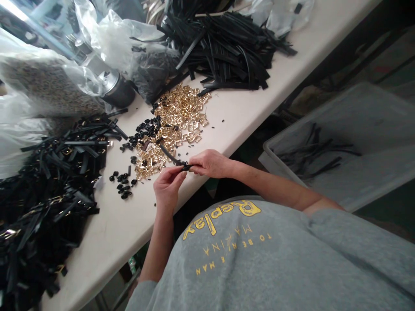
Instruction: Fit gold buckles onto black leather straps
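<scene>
Narrow black flexible strip (168,153): at the centre of the frame, held over the near edge of the long off-white bench (235,103), its free end trailing toward the upper left.
Bare left hand (167,185): just below and left of centre, thumb and fingers pinching the strip.
Bare right hand (212,163): right of centre, meeting the left, fingers gripping the strip's near end; I cannot make out the detail between the fingertips.
Loose heap of shiny gold rectangular metal buckles (181,108): just beyond the hands, above centre.
Small rounded black loops (123,185): left of centre, beside the buckles.
Piles of black strips: plain ones (227,52) at top centre; others with gold pieces (65,172) fill the left side.
Good handling: in my judgement, pinch close to the end, keep the strip flat and untwisted, and let one hand steady it while the other works.
</scene>
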Action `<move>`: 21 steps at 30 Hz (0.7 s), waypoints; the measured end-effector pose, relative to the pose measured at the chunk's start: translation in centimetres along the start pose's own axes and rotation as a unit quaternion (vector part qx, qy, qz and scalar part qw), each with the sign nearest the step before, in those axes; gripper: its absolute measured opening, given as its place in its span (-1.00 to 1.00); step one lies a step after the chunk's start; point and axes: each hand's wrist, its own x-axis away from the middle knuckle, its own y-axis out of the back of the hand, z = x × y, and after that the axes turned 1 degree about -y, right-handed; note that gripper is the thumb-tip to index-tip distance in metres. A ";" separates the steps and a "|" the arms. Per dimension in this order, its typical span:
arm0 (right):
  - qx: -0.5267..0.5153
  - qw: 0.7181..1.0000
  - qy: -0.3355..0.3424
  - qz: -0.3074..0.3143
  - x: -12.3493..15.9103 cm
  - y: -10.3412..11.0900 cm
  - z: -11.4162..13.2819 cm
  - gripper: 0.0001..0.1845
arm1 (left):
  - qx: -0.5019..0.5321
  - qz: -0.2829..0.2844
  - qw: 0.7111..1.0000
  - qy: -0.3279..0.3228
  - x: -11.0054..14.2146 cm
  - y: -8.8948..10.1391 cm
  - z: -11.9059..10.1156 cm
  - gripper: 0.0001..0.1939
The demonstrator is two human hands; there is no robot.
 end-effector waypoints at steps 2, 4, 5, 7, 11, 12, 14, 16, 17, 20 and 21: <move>-0.010 1.000 -0.006 0.002 0.0 -0.1 -0.1 -0.83 | -0.033 0.013 0.999 -0.029 0.1 0.2 0.1 -0.79; -0.022 1.000 -0.003 0.005 -0.1 -0.2 -0.1 -0.85 | -0.075 0.009 0.995 -0.065 0.1 0.3 0.0 -0.81; -0.028 1.000 0.001 0.008 0.0 -0.2 -0.1 -0.86 | -0.093 0.003 0.992 -0.081 0.0 0.3 -0.1 -0.82; -0.037 0.999 0.007 0.009 0.0 -0.2 -0.1 -0.86 | -0.111 -0.005 0.989 -0.099 0.0 0.3 -0.1 -0.83; -0.062 0.998 -0.006 -0.013 0.1 -0.5 0.0 -0.80 | -0.104 -0.014 0.987 -0.125 0.2 -0.3 0.1 -0.84; -0.082 0.996 -0.008 -0.013 0.1 -0.6 -0.1 -0.80 | -0.092 -0.023 0.987 -0.127 0.3 -0.5 0.3 -0.83; -0.136 0.991 -0.006 -0.006 0.1 -0.9 -0.2 -0.80 | -0.046 -0.055 0.991 -0.115 0.5 -1.0 0.6 -0.78; -0.182 0.983 0.000 0.002 0.1 -1.1 -0.3 -0.83 | -0.002 -0.084 0.992 -0.092 0.7 -1.2 0.8 -0.74; -0.194 0.981 0.001 0.005 0.1 -1.2 -0.3 -0.84 | 0.007 -0.091 0.992 -0.082 0.8 -1.3 0.9 -0.74; -0.206 0.978 -0.006 0.026 0.1 -0.9 -0.3 -0.86 | -0.022 -0.068 0.994 -0.084 0.9 -1.0 0.9 -0.79; -0.208 0.977 -0.010 0.033 0.1 -0.8 -0.3 -0.85 | -0.044 -0.055 0.993 -0.096 0.9 -0.9 0.9 -0.82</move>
